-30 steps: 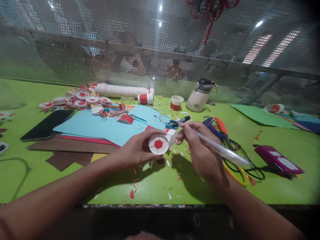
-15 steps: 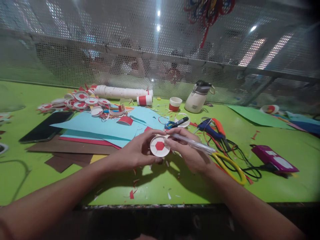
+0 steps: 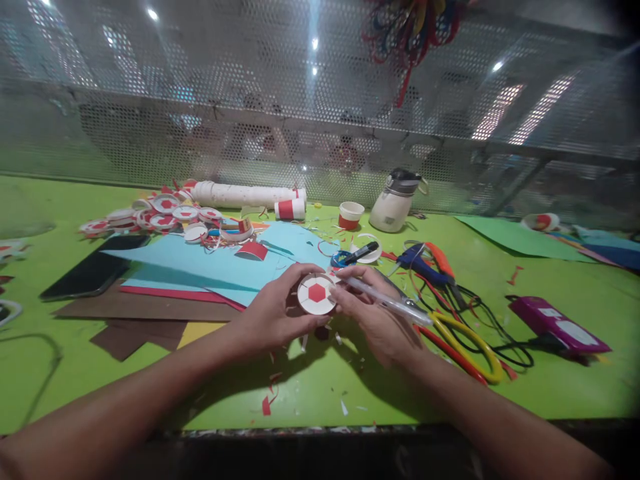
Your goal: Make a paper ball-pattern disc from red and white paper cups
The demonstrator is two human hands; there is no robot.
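My left hand [image 3: 280, 310] curls its thumb and fingers around the rim of a cut paper cup base [image 3: 317, 295]. This shallow white disc faces me, with a red hexagon and short dark lines on it. At its right edge, my right hand [image 3: 377, 310] is closed around a slim translucent pen-like tool [image 3: 387, 300]. Its thumb and fingertips are at the disc's rim, and the tool's tip is hidden there. Scissors with yellow and red handles [image 3: 467, 347] lie beside the right wrist, partly covered by it.
Blue paper sheets [image 3: 190, 267] and a phone [image 3: 95, 263] lie left, before a pile of decorated cup bases [image 3: 165, 220]. Behind stand a red-banded cup [image 3: 351, 215] and a bottle [image 3: 395, 200]. A glue gun [image 3: 425, 260], cables and a purple box [image 3: 557, 323] lie right.
My view has tilted slightly upward, so the tabletop sits lower in the picture. The disc has turned a little in my fingers; both hands keep their holds.
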